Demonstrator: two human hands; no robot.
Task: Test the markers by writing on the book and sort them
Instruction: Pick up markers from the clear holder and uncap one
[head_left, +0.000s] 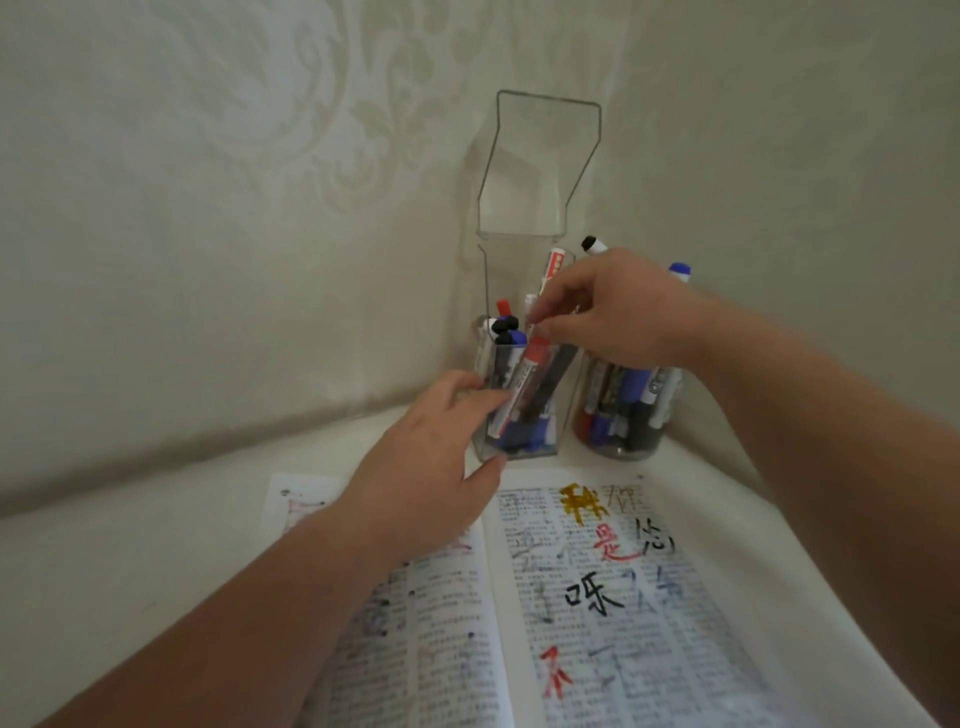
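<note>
Pinching the top of a red-capped marker (525, 376) between thumb and fingertips, the right hand (618, 312) reaches over the square clear holder (548, 451), where that marker leans tilted among blue and black ones; through the crowded wall I cannot tell whether its lower end rests on the bottom. The left hand (431, 467) grips the holder from its left side, fingers curled on the wall and thumb low at the front, steadying it. Just beside it on the right stands a round jar (623, 453) packed with more markers, and a tall clear stand (540, 156) rises behind both in the corner. The open book (597, 597) lies near on the white table (130, 571), its right page marked in black, red, blue and orange. A marker like this should be light, stiff and smooth-barrelled, so a grip on the cap risks pulling it loose; taking the barrel just below the cap looks safer, and the light holder likely tips unless held
</note>
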